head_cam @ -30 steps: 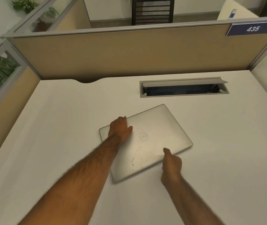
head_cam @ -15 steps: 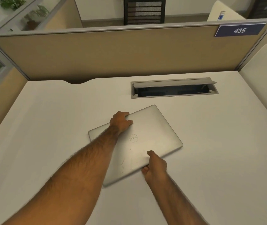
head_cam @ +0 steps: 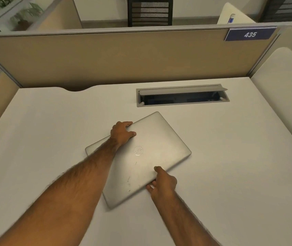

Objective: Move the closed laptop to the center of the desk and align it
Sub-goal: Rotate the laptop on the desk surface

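Note:
A closed silver laptop [head_cam: 152, 153] with a round logo lies flat near the middle of the white desk [head_cam: 239, 157], turned askew so its corners point toward the far and near sides. My left hand [head_cam: 122, 133] grips its far-left edge, fingers curled over the rim and thumb on the lid. At the near-right edge my right hand [head_cam: 163, 183] holds the laptop with the thumb on top and the fingers under the rim. My left forearm covers the laptop's left corner.
An open cable tray [head_cam: 182, 95] is sunk into the desk just beyond the laptop. A tan partition [head_cam: 124, 57] with a blue "435" sign [head_cam: 250, 34] closes the far side; more panels stand left and right. A curved notch [head_cam: 76, 88] cuts the desk's back edge.
My right hand has come from lying beside the near edge to gripping it. My left hand slid along the far edge toward the far corner. The laptop stays askew.

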Available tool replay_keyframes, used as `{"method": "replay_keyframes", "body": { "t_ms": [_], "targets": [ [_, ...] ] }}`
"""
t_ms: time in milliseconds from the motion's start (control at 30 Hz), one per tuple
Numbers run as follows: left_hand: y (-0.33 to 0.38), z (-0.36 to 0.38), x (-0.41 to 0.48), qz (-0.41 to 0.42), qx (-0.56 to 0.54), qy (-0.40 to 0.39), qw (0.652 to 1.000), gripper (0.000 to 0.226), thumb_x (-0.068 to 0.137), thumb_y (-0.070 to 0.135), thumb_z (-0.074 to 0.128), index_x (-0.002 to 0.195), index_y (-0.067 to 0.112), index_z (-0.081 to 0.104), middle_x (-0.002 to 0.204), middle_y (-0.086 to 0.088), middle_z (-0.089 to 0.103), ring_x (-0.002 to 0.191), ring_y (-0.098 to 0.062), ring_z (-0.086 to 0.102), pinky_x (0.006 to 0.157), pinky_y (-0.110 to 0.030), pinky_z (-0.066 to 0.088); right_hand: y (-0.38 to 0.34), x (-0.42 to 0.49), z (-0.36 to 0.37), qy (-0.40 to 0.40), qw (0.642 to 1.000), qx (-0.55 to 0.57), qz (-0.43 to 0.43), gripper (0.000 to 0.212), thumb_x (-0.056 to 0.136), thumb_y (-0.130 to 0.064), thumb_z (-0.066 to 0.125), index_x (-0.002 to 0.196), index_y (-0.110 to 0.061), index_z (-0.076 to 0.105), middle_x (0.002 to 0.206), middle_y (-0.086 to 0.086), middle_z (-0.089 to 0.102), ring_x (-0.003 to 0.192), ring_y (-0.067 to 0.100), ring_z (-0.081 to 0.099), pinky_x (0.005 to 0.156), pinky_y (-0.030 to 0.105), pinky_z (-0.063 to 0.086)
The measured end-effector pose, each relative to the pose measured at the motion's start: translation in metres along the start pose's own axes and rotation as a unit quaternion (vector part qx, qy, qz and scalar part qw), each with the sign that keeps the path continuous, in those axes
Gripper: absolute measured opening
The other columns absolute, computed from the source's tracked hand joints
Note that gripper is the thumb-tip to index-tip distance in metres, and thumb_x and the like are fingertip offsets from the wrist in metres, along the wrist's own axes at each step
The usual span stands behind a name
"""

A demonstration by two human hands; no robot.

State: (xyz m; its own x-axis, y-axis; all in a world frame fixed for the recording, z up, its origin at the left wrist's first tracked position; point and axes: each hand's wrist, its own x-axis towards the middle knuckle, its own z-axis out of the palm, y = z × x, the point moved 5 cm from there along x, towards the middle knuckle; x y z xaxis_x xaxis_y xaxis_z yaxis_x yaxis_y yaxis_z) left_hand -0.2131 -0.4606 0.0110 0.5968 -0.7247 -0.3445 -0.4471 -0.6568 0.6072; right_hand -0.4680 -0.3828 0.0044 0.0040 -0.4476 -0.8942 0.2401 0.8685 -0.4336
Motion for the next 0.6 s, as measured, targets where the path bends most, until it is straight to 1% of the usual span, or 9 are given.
{"method": "replay_keyframes", "body": {
  "t_ms": [33,133,167,233,267,300,367,500,600],
  "targets": [
    [-0.001,-0.002,-0.001,0.0,0.001,0.002,1.0,0.066,0.072,0.038,0.078,0.135,0.03,0.059,0.137,-0.009,0.057,0.129,-0.03,0.053,0.111,-0.042,0.041,0.0,0.0,0.0,-0.003,1.0,0.0,-0.001,0.009,0.089,-0.002,0.07,0.088,-0.001,0.061,0.083,0.014,0.062,0.078,0.032,0.061,0.079,0.046,0.058],
    [-0.001,-0.008,-0.006,0.003,0.005,0.011,1.0,0.065,0.073,0.038,0.077,0.135,0.031,0.059,0.136,-0.009,0.057,0.128,-0.03,0.053,0.111,-0.042,0.04,0.0,-0.001,0.003,-0.007,1.0,0.001,-0.013,0.007,0.088,0.005,0.067,0.093,0.004,0.063,0.079,0.012,0.061,0.067,0.028,0.059,0.066,0.039,0.054],
    [-0.001,-0.01,-0.008,0.003,0.004,0.012,1.0,0.065,0.073,0.038,0.077,0.135,0.031,0.059,0.135,-0.009,0.057,0.128,-0.03,0.053,0.11,-0.042,0.041,0.001,-0.001,0.004,-0.007,1.0,-0.001,-0.018,0.01,0.087,0.008,0.066,0.096,0.006,0.064,0.081,0.014,0.063,0.067,0.029,0.06,0.066,0.039,0.055],
    [-0.002,-0.014,-0.011,0.003,-0.005,0.011,1.0,0.068,0.069,0.041,0.077,0.134,0.031,0.06,0.133,-0.008,0.059,0.127,-0.029,0.055,0.109,-0.042,0.042,0.004,0.003,0.007,-0.006,0.999,-0.002,-0.033,0.016,0.083,0.012,0.065,0.099,0.01,0.064,0.091,0.021,0.07,0.073,0.032,0.065,0.077,0.047,0.06],
    [-0.003,-0.015,-0.011,0.003,-0.011,0.011,1.0,0.07,0.066,0.043,0.076,0.133,0.031,0.061,0.133,-0.008,0.06,0.126,-0.029,0.055,0.109,-0.043,0.043,0.005,0.005,0.008,-0.001,0.999,-0.003,-0.042,0.016,0.081,0.013,0.065,0.096,0.009,0.064,0.098,0.025,0.073,0.078,0.035,0.069,0.084,0.055,0.06],
    [-0.005,-0.017,-0.012,0.002,-0.015,0.009,1.0,0.071,0.063,0.044,0.075,0.132,0.031,0.061,0.132,-0.007,0.06,0.126,-0.029,0.056,0.108,-0.043,0.044,0.005,0.006,0.008,0.003,0.999,-0.005,-0.05,0.015,0.079,0.014,0.065,0.092,0.007,0.064,0.103,0.027,0.074,0.083,0.038,0.072,0.088,0.062,0.059],
    [-0.008,-0.019,-0.014,-0.001,-0.02,0.008,1.0,0.071,0.063,0.044,0.075,0.132,0.031,0.061,0.132,-0.007,0.061,0.126,-0.028,0.056,0.108,-0.044,0.044,0.004,0.011,0.007,0.013,0.998,-0.009,-0.064,0.014,0.078,0.014,0.067,0.088,0.005,0.064,0.105,0.028,0.074,0.091,0.041,0.074,0.088,0.068,0.057],
    [-0.014,-0.024,-0.02,-0.009,-0.032,0.015,0.999,0.076,0.058,0.047,0.071,0.131,0.03,0.062,0.132,-0.007,0.062,0.125,-0.029,0.057,0.108,-0.044,0.044,-0.005,0.022,0.005,0.041,0.994,-0.039,-0.093,0.017,0.073,0.006,0.075,0.083,-0.002,0.065,0.095,0.022,0.075,0.087,0.041,0.075,0.085,0.063,0.061],
    [-0.022,-0.026,-0.025,-0.017,-0.046,0.02,0.999,0.07,0.067,0.039,0.077,0.134,0.027,0.06,0.133,-0.009,0.061,0.126,-0.03,0.055,0.108,-0.043,0.044,-0.019,0.025,0.004,0.049,0.99,-0.059,-0.117,0.015,0.074,0.005,0.077,0.08,-0.002,0.065,0.089,0.019,0.073,0.086,0.041,0.074,0.086,0.057,0.062]
  ]
}}
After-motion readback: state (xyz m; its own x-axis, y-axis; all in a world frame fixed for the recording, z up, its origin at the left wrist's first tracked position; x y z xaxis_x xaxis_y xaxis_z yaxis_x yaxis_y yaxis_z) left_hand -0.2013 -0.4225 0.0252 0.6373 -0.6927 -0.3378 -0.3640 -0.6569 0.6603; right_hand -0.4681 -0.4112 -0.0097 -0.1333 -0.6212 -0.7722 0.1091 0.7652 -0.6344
